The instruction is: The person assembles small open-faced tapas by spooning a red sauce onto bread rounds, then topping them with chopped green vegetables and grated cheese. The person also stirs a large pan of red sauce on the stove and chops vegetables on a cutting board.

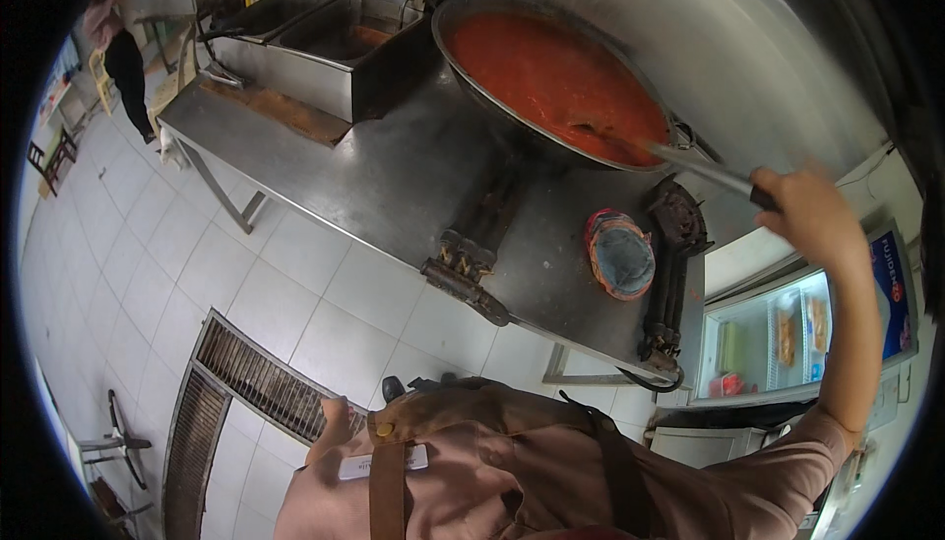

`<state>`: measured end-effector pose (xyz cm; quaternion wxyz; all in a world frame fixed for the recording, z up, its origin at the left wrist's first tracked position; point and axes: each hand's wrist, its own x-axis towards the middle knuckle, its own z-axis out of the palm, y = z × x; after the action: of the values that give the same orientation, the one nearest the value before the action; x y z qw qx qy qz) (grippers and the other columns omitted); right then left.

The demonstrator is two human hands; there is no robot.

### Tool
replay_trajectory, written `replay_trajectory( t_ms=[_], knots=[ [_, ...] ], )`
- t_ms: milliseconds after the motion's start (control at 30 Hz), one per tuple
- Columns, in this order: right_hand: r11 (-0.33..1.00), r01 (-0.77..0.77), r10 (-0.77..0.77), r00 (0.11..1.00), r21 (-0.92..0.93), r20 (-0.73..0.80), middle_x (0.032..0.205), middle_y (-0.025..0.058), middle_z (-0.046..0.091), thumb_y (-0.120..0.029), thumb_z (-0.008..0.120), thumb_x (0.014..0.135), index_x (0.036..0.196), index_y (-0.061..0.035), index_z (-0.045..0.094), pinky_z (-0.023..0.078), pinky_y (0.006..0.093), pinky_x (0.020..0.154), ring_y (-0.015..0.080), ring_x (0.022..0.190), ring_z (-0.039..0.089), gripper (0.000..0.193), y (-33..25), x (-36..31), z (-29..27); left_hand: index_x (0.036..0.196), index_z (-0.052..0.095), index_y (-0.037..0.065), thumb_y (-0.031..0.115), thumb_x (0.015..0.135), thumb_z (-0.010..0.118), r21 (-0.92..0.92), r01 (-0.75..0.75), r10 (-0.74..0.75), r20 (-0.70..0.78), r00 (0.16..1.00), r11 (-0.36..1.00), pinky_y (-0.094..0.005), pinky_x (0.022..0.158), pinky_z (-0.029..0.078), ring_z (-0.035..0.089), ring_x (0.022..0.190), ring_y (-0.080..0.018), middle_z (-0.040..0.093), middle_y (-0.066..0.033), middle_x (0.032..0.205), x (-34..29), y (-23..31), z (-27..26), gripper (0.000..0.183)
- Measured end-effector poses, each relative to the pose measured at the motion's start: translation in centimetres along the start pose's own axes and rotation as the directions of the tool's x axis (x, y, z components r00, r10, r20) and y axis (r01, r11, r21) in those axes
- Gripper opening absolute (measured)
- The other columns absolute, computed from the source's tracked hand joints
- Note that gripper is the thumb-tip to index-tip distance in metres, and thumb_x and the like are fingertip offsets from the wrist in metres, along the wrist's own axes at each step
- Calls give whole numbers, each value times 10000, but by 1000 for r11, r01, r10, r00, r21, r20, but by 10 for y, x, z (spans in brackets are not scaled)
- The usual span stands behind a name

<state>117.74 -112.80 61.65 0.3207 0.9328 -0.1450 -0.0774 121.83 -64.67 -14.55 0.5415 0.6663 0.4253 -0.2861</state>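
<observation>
My right hand is closed around the black grip of a long-handled metal utensil, arm stretched out to the right. The utensil slants down over the near right rim of a large round pan. Its head is sunk in thick red sauce, so I cannot make out its shape. Dark bits show in the sauce near the tip. Of my left arm only a bent piece shows beside my body; my left hand is out of sight.
The pan stands on a steel table with a burner and a round grey-blue container with a red rim. A double-basin fryer stands left. A glass-door fridge is right, a floor grate below. Someone stands far left.
</observation>
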Motion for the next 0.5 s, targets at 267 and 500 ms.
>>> replay_trajectory(
  t_ms=[267, 500],
  knots=[
    [997, 46, -46, 999, 64, -4, 815, 207, 659, -123, 711, 789, 1073, -24, 564, 487, 487, 730, 406, 826, 636, 335, -38, 36, 33, 1072, 494, 12, 31, 805, 594, -2, -43, 43, -33, 999, 999, -333, 365, 408, 545, 448, -193, 580, -99, 655, -14, 3, 6, 285],
    [994, 61, -53, 995, 91, -87, 821, 207, 665, -135, 686, 817, 1058, -36, 542, 505, 494, 715, 399, 837, 648, 297, -40, 83, 84, 1124, 424, -37, 47, 790, 582, 13, -57, 56, 38, 998, 998, -344, 381, 434, 596, 523, -211, 607, -151, 761, -16, 10, 2, 379]
  ],
)
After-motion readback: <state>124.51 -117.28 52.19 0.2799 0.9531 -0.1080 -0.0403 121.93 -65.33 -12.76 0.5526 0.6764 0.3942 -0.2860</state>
